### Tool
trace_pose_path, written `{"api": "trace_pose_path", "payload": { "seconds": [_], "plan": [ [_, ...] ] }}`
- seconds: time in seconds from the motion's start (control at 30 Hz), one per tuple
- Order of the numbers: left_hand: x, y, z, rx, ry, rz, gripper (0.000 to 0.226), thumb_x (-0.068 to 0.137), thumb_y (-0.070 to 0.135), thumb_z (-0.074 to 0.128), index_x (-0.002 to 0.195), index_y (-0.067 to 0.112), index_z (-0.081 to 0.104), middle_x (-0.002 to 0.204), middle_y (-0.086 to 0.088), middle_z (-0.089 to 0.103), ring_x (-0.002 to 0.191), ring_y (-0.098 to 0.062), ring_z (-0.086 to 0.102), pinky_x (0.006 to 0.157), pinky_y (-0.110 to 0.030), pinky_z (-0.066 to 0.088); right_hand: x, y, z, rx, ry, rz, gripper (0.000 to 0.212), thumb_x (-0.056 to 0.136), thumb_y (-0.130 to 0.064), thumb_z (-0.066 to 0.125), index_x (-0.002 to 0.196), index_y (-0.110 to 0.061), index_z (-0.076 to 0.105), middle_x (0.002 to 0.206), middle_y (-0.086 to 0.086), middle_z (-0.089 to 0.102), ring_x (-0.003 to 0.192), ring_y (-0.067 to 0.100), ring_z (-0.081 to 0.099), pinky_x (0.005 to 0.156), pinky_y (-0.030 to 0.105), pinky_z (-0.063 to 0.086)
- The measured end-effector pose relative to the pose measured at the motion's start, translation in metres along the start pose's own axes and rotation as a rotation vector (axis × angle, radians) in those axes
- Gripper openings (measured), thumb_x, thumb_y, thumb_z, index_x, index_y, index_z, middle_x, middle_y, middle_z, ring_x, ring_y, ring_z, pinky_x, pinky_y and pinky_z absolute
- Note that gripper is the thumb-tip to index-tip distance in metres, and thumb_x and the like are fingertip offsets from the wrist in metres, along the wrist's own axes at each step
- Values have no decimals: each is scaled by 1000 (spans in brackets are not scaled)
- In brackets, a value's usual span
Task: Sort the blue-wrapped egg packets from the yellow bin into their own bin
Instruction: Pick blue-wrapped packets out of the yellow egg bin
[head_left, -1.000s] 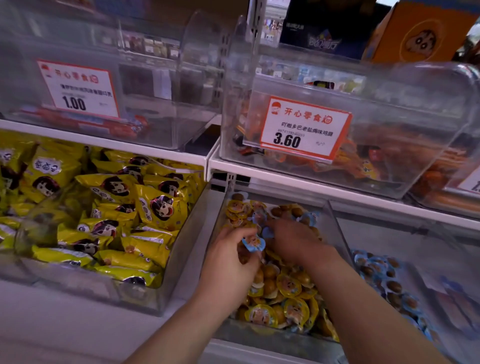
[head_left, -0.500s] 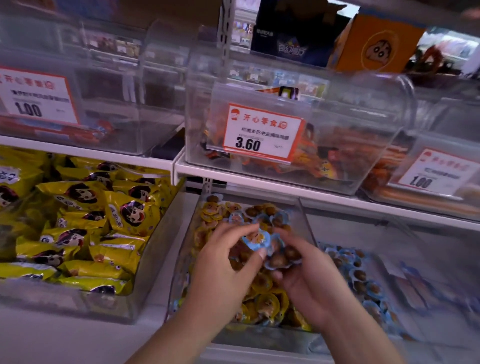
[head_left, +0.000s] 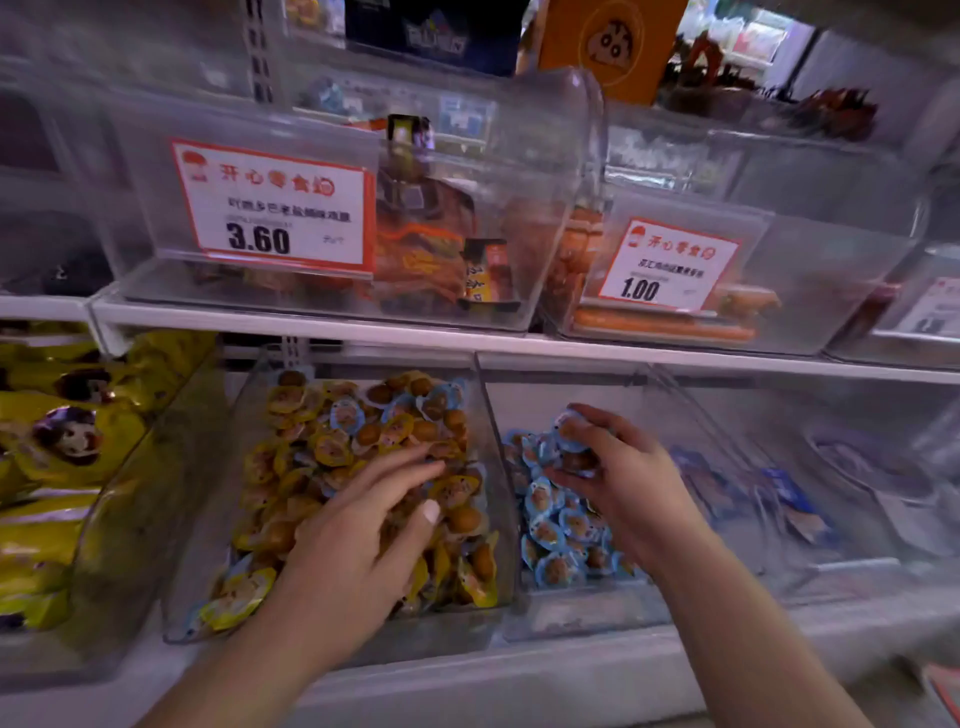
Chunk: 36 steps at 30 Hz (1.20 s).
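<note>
On the lower shelf, the left hand (head_left: 358, 525) lies with straight fingers spread over the heap of yellow-wrapped egg packets (head_left: 332, 449) in the clear yellow bin (head_left: 488, 415), where a few blue-wrapped packets (head_left: 347, 414) sit near the back. The right hand (head_left: 615, 478) grips a cluster of blue-wrapped egg packets (head_left: 569, 434) above the neighbouring clear bin (head_left: 582, 613), which holds a pile of blue packets (head_left: 556, 525). Left of both lies a bin of large yellow snack bags (head_left: 62, 441). On the shelf above, clear bins carry price tags reading 3.60 (head_left: 272, 208) and 1.00 (head_left: 667, 265).
</note>
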<state>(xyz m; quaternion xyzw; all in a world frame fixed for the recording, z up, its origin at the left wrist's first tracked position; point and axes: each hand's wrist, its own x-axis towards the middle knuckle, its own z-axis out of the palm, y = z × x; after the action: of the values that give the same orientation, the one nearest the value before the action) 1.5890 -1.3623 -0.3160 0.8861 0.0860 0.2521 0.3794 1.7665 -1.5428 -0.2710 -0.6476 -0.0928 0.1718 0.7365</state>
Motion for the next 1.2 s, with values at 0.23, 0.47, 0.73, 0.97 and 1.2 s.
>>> {"api": "trace_pose_path", "payload": {
  "seconds": [0.23, 0.47, 0.73, 0.97, 1.2],
  "plan": [
    [8, -12, 16, 351, -366, -43, 78, 75, 90, 21, 146, 58, 24, 144, 46, 5, 141, 8, 10, 119, -34, 11, 15, 12, -44, -445, 345, -194, 22, 88, -15, 62, 68, -13, 71, 66, -10, 70, 73, 16, 64, 63, 27, 49],
    [9, -3, 15, 621, -275, -24, 61, 85, 70, 37, 143, 50, 38, 146, 28, 39, 136, -5, 40, 114, -31, 25, -29, 57, 45, -828, -198, -364, 64, 96, -39, 55, 153, -24, 30, 149, -1, 45, 127, 17, 53, 100, 29, 47],
    [64, 3, -24, 409, -117, -70, 39, 94, 61, 41, 106, 36, 69, 104, 21, 65, 97, -2, 60, 85, -26, 49, -24, 62, 49, -824, -143, -443, 63, 103, -38, 43, 158, -29, 14, 150, -3, 34, 125, 19, 47, 89, 26, 41],
    [159, -37, 12, 540, -171, -312, 47, 88, 55, 62, 123, 24, 58, 127, -7, 60, 117, -26, 56, 96, -37, 48, -24, 68, 49, -821, -96, -473, 60, 102, -41, 42, 156, -31, 17, 148, -4, 37, 121, 15, 49, 81, 13, 39],
    [154, -52, 55, 748, -162, -206, 58, 94, 62, 41, 145, 33, 38, 150, -9, 39, 133, -36, 36, 111, -44, 34, -24, 73, 51, -802, -65, -514, 58, 101, -42, 42, 154, -34, 19, 143, -9, 37, 110, 5, 44, 74, 16, 32]
  ]
}}
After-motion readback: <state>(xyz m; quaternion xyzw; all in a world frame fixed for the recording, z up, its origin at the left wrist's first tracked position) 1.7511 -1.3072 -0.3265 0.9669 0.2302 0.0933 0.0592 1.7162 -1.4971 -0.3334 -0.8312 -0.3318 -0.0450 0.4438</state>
